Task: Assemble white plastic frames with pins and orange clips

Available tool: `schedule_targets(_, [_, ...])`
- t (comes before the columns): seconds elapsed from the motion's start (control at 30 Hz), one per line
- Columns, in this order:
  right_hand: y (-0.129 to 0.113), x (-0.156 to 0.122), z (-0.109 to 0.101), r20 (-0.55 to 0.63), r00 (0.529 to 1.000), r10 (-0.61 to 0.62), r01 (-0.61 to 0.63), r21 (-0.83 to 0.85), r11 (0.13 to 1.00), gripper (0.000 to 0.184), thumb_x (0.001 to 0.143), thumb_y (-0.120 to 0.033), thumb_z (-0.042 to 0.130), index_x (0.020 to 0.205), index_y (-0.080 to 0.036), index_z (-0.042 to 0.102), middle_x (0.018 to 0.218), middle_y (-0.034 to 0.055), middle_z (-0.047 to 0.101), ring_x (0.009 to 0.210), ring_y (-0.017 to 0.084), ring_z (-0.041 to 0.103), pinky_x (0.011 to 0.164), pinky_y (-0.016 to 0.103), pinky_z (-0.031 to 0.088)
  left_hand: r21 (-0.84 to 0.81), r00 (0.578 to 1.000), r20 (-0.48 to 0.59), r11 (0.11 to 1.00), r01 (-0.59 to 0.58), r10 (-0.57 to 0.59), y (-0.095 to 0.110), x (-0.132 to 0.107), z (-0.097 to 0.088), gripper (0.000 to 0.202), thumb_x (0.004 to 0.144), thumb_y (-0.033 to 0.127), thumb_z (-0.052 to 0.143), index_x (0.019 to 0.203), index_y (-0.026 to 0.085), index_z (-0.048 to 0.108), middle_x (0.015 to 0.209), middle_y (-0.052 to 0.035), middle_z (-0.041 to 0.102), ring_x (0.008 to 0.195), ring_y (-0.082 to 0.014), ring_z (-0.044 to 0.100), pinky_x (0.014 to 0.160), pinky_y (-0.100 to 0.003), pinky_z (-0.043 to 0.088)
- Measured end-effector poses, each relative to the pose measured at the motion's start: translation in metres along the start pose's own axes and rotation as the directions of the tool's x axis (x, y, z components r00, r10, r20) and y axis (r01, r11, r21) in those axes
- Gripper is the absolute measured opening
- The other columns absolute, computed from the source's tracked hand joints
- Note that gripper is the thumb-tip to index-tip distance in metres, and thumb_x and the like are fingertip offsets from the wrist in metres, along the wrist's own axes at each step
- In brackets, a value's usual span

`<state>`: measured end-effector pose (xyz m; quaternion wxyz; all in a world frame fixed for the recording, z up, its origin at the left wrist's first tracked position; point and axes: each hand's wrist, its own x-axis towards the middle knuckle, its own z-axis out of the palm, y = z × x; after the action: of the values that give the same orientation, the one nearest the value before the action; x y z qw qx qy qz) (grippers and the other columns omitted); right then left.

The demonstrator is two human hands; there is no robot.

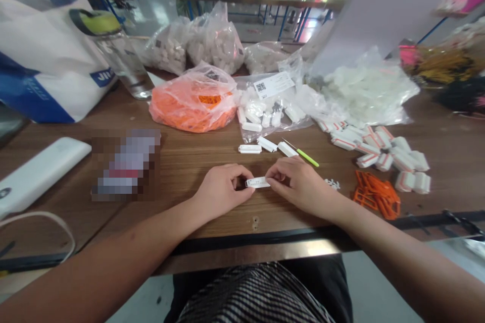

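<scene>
Between my two hands, just above the wooden table, is a small white plastic housing (258,182) with tiny marks along its face. My left hand (223,186) pinches its left end between thumb and fingers. The right end is in the closed fingertips of my right hand (299,181), which cover part of it. Behind them lie 3 similar white housings (250,149) and a thin pick with a yellow-green handle (307,157). Small white parts (332,183) lie by my right wrist, partly hidden by it.
Orange frames (377,195) and a pile of white pieces with orange edges (403,159) lie at right. Bags of orange parts (182,101) and white parts (261,116) stand behind. A bottle (125,60), a blurred flat object (129,161) and a white device (45,171) are at left.
</scene>
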<state>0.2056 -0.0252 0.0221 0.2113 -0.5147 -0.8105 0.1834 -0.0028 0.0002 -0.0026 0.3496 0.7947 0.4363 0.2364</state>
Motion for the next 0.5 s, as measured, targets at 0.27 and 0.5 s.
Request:
schedule_targets(0.27, [-0.0014,-0.0004,0.0019,-0.007,1.000,0.008,-0.008,0.025,1.000,0.013,0.086,-0.019,0.057,0.074,-0.019,0.063,0.068,-0.0002,0.063,0.065,0.014,0.054,0.073,0.035,0.041,0.014,1.000,-0.009,1.000,-0.016,0.017,0.0003,0.0012,0.0004,0.012,0.072,0.022,0.069,0.084,0.021,0.071,0.058,0.0059,0.053,0.050,-0.0086,0.044,0.053,-0.022,0.035])
schedule_targets(0.5, [0.0011,-0.0042,-0.0009,-0.026,0.988,-0.150,0.148,-0.084,0.985,0.018,0.090,-0.020,0.053,0.081,-0.018,0.069,0.069,0.0014,0.065,0.068,0.015,0.057,0.075,0.036,0.040,0.018,1.000,-0.011,1.000,-0.011,0.011,0.0007,0.0000,0.0007,0.013,0.071,0.022,0.069,0.084,0.021,0.072,0.057,0.0058,0.053,0.050,-0.0088,0.044,0.053,-0.023,0.035])
